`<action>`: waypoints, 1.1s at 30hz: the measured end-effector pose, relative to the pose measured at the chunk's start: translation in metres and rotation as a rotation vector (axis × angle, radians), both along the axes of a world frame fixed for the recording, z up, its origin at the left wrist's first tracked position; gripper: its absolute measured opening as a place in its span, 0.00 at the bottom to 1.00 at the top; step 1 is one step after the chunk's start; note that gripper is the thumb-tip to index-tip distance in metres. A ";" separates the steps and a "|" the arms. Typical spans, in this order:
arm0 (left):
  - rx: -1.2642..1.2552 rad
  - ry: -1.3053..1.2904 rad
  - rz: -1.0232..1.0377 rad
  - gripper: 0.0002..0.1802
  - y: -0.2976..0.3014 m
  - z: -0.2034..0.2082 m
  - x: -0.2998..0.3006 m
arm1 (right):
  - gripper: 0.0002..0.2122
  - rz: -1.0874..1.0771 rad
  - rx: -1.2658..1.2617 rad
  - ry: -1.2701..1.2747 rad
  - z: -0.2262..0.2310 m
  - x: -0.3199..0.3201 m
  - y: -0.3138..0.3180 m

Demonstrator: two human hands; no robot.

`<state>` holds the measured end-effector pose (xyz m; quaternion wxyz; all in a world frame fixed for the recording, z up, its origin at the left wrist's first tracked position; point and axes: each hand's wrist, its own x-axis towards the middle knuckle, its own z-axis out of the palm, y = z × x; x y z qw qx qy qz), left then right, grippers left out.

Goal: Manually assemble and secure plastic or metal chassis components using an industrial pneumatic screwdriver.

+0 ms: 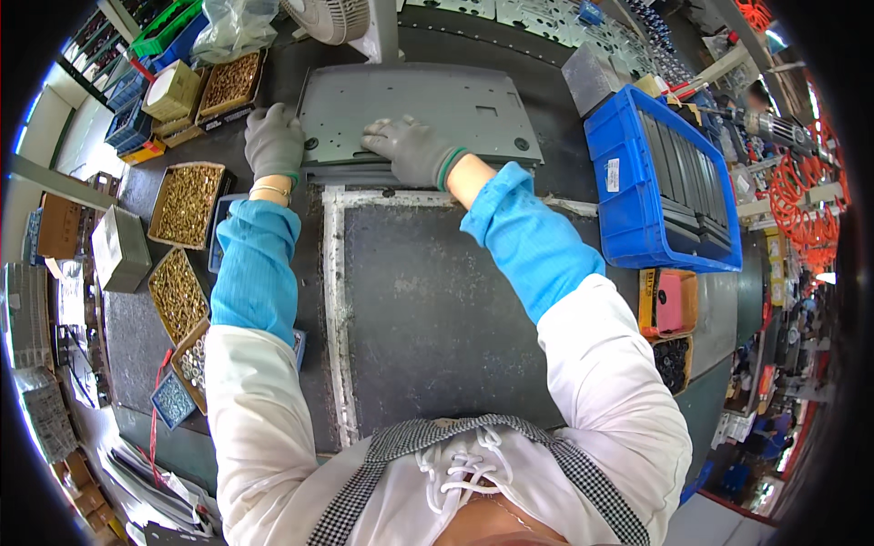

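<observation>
A stack of flat grey metal panels (414, 96) with small holes lies at the far side of the bench. Both my hands wear grey gloves. My left hand (273, 144) is against the stack's left edge, fingers slightly bent and not wrapped around anything I can see. Across the top panel's near edge lies my right hand (411, 151), its fingers stretched to the left and resting on the metal. Lower panel edges show just below it. Part of the near edge is hidden under this hand.
Boxes of brass-coloured fasteners (188, 205) line the left side. At right stands a blue crate (601, 136) holding dark panels upright. A white fan (332, 18) is behind the stack. A power screwdriver (774, 127) hangs at far right. Pale strips (335, 300) frame the near bench.
</observation>
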<state>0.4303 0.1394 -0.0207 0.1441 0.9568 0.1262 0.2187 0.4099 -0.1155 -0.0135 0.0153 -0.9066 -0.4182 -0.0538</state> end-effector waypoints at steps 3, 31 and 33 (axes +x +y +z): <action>-0.101 0.069 -0.081 0.24 0.010 -0.005 -0.001 | 0.23 0.090 0.063 0.055 0.014 -0.001 -0.002; -1.839 -0.305 -0.011 0.57 -0.185 -0.078 -0.101 | 0.34 -0.753 0.395 1.324 -0.005 0.237 -0.001; -1.651 -0.176 0.053 0.61 -0.190 -0.083 -0.100 | 0.34 -0.802 0.389 1.320 -0.008 0.233 -0.005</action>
